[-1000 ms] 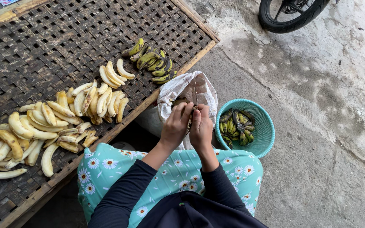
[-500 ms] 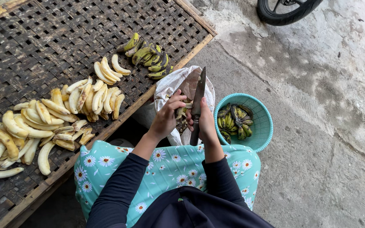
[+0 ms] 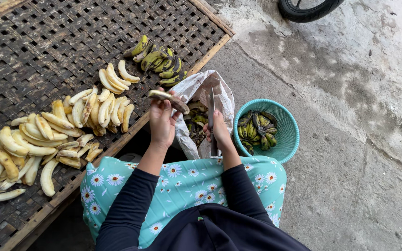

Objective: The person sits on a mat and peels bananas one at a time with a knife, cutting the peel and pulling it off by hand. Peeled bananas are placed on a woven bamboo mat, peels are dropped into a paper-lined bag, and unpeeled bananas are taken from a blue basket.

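Woven tray: a broad dark bamboo-lattice drying tray (image 3: 43, 42) with a pale wooden rim fills the far left of the scene.
Peeled fruit: pale yellow peeled bananas (image 3: 47, 135) lie on the tray in three loose clusters; too many overlap to count exactly.
Unpeeled bunch: one cluster of green-black unpeeled bananas (image 3: 157, 58) rests at the tray's far right edge.
Ground: grey cracked concrete floor (image 3: 350, 139) spreads to the right; one black rubber tyre (image 3: 305, 9) shows at the far edge.
Basket: one round turquoise plastic basket (image 3: 289, 139) sits right of the hands, holding more green bananas.
Bag: one crumpled white plastic bag (image 3: 194, 88) stands open between tray and basket, with dark peels inside; it lies just beyond the hands.
Left hand: the left hand (image 3: 162, 122) is closed around one brown-skinned small banana (image 3: 168, 98), raised above the bag's left edge, beside the tray rim.
Right hand: the right hand (image 3: 219, 132) grips one long steel-bladed knife (image 3: 211, 109), blade pointing away over the bag.
Lap: a turquoise daisy-print cloth (image 3: 187, 181) covers the knees, nearest of all.
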Motion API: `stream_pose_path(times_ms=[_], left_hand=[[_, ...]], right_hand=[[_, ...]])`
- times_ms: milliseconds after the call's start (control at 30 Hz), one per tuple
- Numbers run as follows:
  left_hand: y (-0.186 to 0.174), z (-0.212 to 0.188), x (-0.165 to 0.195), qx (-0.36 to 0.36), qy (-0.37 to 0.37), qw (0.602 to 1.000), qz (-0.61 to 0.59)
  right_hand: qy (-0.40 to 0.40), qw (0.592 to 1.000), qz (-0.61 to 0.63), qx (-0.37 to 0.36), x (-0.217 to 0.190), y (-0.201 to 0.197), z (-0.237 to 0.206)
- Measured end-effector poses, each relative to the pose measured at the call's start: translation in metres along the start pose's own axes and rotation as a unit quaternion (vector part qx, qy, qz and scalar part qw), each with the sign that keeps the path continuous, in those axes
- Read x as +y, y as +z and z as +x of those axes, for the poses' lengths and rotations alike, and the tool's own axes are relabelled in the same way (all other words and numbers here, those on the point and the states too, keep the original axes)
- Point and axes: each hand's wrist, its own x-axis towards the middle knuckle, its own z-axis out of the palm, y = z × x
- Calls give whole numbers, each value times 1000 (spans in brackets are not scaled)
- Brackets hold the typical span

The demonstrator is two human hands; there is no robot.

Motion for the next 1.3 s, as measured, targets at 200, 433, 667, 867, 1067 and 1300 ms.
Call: stream_pose_path(times_ms=[200,433,667,867,1067,1300], left_hand=[[-14,5,-13,10,-148,988,-43],[-7,2,-12,-39,-127,989,-58],[8,-1,-8,-18,-115,993,-33],[10,-9,-5,-30,-15,999,1],[-5,2,3,-117,-65,989,58],[-7,-2,15,-205,-183,955,115]], right_hand=[[-341,902,-219,-149,-37,14,-61],[-384,831,-379,-135,-73,36,-107],[-369,820,-415,-136,-79,38,-114],[-389,844,-349,-122,-65,46,-110],[-337,882,-284,-169,-56,31,-98],[-389,892,-203,-111,-44,-2,-65]])
